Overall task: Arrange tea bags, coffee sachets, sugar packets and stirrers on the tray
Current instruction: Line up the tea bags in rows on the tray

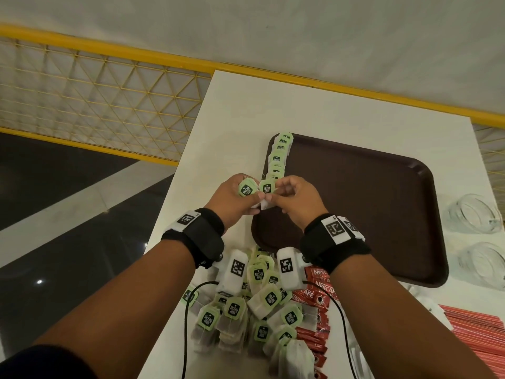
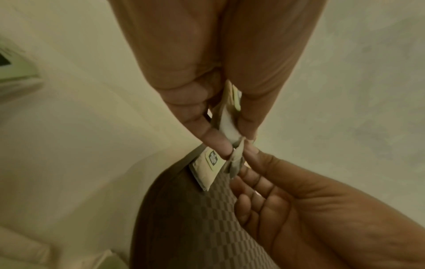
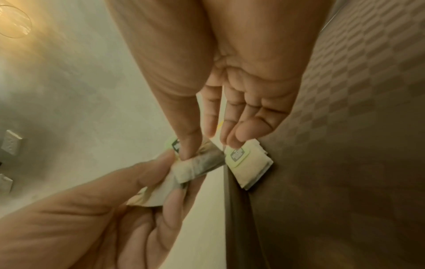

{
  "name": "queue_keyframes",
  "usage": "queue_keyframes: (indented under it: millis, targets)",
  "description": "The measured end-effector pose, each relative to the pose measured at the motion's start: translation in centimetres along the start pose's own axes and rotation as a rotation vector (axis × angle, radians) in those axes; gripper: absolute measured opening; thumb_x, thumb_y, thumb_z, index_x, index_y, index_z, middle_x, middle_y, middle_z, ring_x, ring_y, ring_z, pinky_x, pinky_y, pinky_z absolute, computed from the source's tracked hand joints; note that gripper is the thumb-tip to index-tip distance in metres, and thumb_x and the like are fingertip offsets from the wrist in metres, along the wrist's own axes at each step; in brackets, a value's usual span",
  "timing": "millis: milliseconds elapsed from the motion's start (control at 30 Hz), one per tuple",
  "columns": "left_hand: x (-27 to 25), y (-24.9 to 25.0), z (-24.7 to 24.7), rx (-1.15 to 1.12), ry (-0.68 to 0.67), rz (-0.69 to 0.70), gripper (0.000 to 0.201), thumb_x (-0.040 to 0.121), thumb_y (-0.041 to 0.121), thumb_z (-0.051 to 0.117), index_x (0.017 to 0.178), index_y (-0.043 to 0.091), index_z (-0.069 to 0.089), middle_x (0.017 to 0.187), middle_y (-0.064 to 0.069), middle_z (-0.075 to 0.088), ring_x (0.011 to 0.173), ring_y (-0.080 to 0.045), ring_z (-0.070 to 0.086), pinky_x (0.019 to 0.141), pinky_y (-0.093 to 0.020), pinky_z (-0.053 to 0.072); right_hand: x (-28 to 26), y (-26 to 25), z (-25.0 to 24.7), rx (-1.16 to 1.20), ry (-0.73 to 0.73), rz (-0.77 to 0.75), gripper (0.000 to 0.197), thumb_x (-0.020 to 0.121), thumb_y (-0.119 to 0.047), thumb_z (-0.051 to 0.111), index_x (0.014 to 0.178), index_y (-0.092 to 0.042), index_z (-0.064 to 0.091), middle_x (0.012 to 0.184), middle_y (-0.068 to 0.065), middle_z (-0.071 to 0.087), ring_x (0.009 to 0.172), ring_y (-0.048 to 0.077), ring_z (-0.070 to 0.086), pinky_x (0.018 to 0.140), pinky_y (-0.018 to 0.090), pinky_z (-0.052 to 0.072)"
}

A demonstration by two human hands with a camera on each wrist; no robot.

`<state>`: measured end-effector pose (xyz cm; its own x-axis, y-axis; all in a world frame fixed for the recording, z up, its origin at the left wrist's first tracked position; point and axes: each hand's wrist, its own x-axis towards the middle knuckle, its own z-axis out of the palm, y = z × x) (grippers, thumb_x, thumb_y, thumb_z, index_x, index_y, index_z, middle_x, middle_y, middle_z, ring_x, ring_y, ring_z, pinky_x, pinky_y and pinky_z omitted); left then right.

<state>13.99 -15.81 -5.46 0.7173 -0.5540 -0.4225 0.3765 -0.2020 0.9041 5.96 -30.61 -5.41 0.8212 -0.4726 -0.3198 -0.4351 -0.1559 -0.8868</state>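
Observation:
A brown tray (image 1: 369, 203) lies on the white table. Several tea bags with green tags form a row (image 1: 278, 157) along its left rim. My left hand (image 1: 254, 201) grips a small stack of tea bags (image 1: 247, 188) just over that rim. My right hand (image 1: 273, 198) pinches one tea bag (image 1: 267, 187) at the stack's edge between thumb and forefinger. In the left wrist view the left fingers (image 2: 214, 134) squeeze the stack (image 2: 227, 122). In the right wrist view the pinched bag (image 3: 202, 160) hangs beside the nearest bag of the row (image 3: 248, 163).
A loose pile of tea bags (image 1: 246, 310) lies near me, with red coffee sachets (image 1: 314, 296) beside it and red stirrers (image 1: 478, 332) at the right. Two glass jars (image 1: 472, 214) stand right of the tray. The table's left edge (image 1: 175, 209) drops off beside my left hand.

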Motion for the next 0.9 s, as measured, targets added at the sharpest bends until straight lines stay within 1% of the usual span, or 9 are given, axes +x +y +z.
queue_keyframes:
  millis: [100, 233, 367, 433, 500, 567, 633, 767, 900]
  targets:
    - [-0.1, 0.0, -0.3, 0.005, -0.011, -0.021, 0.025, 0.087, 0.007, 0.071, 0.107, 0.009, 0.056, 0.098, -0.009, 0.063, 0.087, -0.019, 0.066, 0.072, -0.032, 0.061, 0.0, 0.2, -0.5, 0.005, -0.058, 0.054, 0.010, 0.085, -0.011, 0.073, 0.091, -0.011, 0.065, 0.078, 0.005, 0.065, 0.064, 0.010, 0.059, 0.054, 0.021, 0.048]
    - [-0.3, 0.0, -0.8, -0.048, 0.004, -0.070, 0.033, 0.087, 0.008, 0.071, 0.114, 0.008, 0.052, 0.113, -0.022, 0.066, 0.090, -0.025, 0.071, 0.070, -0.029, 0.060, 0.5, 1.0, -0.8, -0.012, 0.001, 0.154, 0.015, 0.086, -0.011, 0.072, 0.097, -0.004, 0.067, 0.078, 0.007, 0.065, 0.058, 0.008, 0.056, 0.050, 0.018, 0.048]
    - [-0.3, 0.0, -0.9, -0.095, 0.009, -0.123, 0.035, 0.089, 0.005, 0.066, 0.120, 0.005, 0.049, 0.116, -0.025, 0.065, 0.092, -0.028, 0.071, 0.072, -0.029, 0.059, 1.3, 1.6, -0.3, -0.061, 0.055, 0.204, 0.011, 0.084, -0.015, 0.074, 0.088, -0.013, 0.065, 0.075, 0.001, 0.066, 0.053, 0.007, 0.056, 0.046, 0.017, 0.045]
    - [-0.3, 0.0, -0.9, -0.113, 0.006, -0.160, 0.031, 0.092, 0.001, 0.057, 0.121, 0.004, 0.048, 0.116, -0.026, 0.065, 0.095, -0.032, 0.070, 0.077, -0.032, 0.060, 1.8, 1.9, 0.1, -0.108, 0.099, 0.206, 0.013, 0.082, -0.018, 0.076, 0.082, -0.018, 0.063, 0.075, 0.001, 0.067, 0.052, 0.007, 0.058, 0.048, 0.019, 0.044]
    - [-0.3, 0.1, -1.0, -0.135, -0.002, -0.192, 0.024, 0.094, -0.001, 0.047, 0.118, 0.004, 0.048, 0.117, -0.027, 0.064, 0.095, -0.034, 0.069, 0.080, -0.035, 0.059, 2.3, 2.2, 0.6, -0.155, 0.139, 0.208, 0.015, 0.080, -0.020, 0.077, 0.079, -0.020, 0.062, 0.075, 0.003, 0.068, 0.054, 0.010, 0.061, 0.053, 0.026, 0.050]
    - [-0.3, 0.1, -1.1, -0.169, -0.022, -0.220, 0.023, 0.095, -0.001, 0.039, 0.116, 0.004, 0.046, 0.119, -0.029, 0.062, 0.096, -0.036, 0.068, 0.082, -0.038, 0.058, 2.7, 2.4, 0.9, -0.202, 0.175, 0.213, 0.015, 0.077, -0.023, 0.077, 0.076, -0.023, 0.062, 0.076, 0.001, 0.070, 0.063, 0.016, 0.066, 0.065, 0.034, 0.057]
    - [-0.3, 0.0, -1.3, -0.188, -0.036, -0.235, 0.028, 0.096, -0.002, 0.035, 0.122, 0.002, 0.044, 0.120, -0.031, 0.060, 0.097, -0.037, 0.067, 0.082, -0.037, 0.059, 3.0, 2.6, 1.1, -0.239, 0.198, 0.214, 0.014, 0.075, -0.027, 0.076, 0.075, -0.023, 0.063, 0.079, -0.001, 0.070, 0.074, 0.020, 0.069, 0.074, 0.040, 0.059]
    - [-0.4, -0.3, -1.5, -0.132, -0.054, -0.199, 0.032, 0.096, -0.004, 0.036, 0.127, 0.001, 0.043, 0.119, -0.030, 0.060, 0.098, -0.032, 0.070, 0.079, -0.031, 0.060, 3.2, 2.6, 1.1, -0.249, 0.210, 0.195, 0.013, 0.075, -0.027, 0.075, 0.076, -0.023, 0.062, 0.080, -0.001, 0.069, 0.076, 0.020, 0.069, 0.075, 0.042, 0.059]
    - [-0.5, -0.5, -1.8, -0.131, -0.051, -0.170, 0.034, 0.097, -0.006, 0.044, 0.129, 0.003, 0.042, 0.120, -0.028, 0.060, 0.101, -0.035, 0.069, 0.079, -0.032, 0.060, 3.0, 2.4, 1.1, -0.244, 0.210, 0.204, 0.014, 0.076, -0.029, 0.074, 0.078, -0.023, 0.062, 0.080, -0.001, 0.069, 0.076, 0.020, 0.068, 0.074, 0.042, 0.059]
